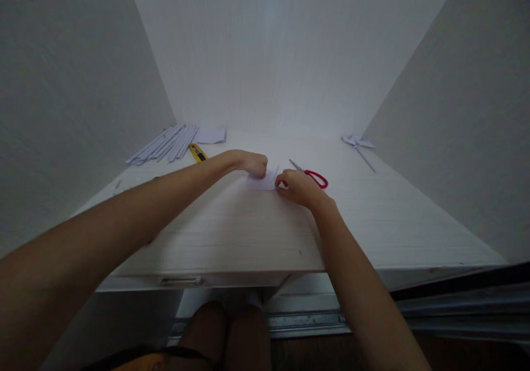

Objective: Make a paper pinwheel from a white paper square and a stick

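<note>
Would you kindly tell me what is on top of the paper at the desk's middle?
The left hand rests on the paper and the right hand touches its right edge; what they cover is hidden.

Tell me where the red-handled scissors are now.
In the head view, the scissors lie right of centre on the white desk, just beyond the right hand.

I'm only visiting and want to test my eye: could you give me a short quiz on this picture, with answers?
1. What is the main colour of the cutter by the sticks?
2. True or false: the pinwheel lies to the right of the scissors.
3. The left hand and right hand are both at: A, the pinwheel; B, a piece of paper; C, the cutter?

Key: 1. Yellow. 2. True. 3. B.
</note>
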`<state>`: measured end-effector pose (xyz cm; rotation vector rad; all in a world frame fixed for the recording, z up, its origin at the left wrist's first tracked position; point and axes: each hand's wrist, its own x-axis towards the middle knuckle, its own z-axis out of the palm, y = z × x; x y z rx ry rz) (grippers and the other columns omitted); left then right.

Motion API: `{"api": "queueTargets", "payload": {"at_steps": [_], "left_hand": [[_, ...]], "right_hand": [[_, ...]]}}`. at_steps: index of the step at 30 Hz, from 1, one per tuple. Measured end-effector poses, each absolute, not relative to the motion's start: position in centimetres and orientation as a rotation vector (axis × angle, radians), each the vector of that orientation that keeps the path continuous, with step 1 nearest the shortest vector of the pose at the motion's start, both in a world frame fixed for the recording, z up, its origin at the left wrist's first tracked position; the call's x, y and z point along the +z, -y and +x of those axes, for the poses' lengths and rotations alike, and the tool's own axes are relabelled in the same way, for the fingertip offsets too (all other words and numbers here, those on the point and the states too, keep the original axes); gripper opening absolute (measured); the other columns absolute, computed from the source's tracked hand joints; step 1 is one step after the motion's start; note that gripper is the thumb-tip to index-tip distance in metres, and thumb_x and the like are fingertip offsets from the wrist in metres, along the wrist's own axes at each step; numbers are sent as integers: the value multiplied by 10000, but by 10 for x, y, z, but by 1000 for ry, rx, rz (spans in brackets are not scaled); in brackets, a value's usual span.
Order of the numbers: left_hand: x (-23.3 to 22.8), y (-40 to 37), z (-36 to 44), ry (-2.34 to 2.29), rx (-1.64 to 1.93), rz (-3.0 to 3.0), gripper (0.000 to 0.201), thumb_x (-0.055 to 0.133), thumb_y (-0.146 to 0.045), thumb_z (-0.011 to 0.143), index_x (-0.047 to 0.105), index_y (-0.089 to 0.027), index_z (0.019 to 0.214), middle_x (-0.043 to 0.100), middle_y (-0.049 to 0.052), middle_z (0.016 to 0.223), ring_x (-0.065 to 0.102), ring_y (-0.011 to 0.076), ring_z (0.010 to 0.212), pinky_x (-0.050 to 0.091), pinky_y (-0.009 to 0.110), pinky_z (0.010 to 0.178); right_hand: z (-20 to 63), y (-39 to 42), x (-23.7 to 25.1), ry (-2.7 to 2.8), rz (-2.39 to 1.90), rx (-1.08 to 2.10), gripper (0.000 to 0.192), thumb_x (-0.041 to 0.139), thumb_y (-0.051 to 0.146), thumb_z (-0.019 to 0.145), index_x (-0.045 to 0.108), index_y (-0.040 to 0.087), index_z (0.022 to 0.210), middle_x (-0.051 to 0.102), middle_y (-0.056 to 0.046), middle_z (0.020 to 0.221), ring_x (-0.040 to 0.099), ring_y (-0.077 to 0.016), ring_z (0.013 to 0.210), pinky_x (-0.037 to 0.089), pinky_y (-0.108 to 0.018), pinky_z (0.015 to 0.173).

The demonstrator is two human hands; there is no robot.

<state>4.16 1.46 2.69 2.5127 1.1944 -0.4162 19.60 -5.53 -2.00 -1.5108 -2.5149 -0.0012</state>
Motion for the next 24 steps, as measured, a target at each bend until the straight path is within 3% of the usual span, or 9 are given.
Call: {"api": "queueTargets", "payload": {"at_steps": [5,12,17,24], "left_hand": [[29,-7,46,-1311,-382,2432,426,450,-148,617,638,-31,982,638,127,920,544,195,814,400,263,692],[25,-10,42,-1306,-247,2348,336,480,-184,602,655,-40,850,619,98,825,511,186,770,391,260,651],[24,-12,44,-1395,-217,2275,390,488,-210,613,636,-43,933,623,119,868,509,180,723,377,263,576],[17,-24,40,-1380,-206,2328,363,493,-244,658,648,-85,944,644,114,853,540,195,763,399,276,613]], "right_hand": [[189,55,-22,2445,-1385,-116,302,486,142,758,637,175,1019,555,-94,946,468,-185,910,357,-296,774],[175,50,-34,2428,-1522,-266,322,424,130,803,648,189,1026,517,-122,955,391,-231,927,286,-344,752],[168,50,-41,2388,-1584,-294,338,416,133,808,624,210,1064,483,-133,998,360,-253,938,251,-350,712],[161,50,-40,2390,-1613,-358,348,372,131,837,593,209,1094,472,-144,1002,344,-267,964,239,-362,714]]}}
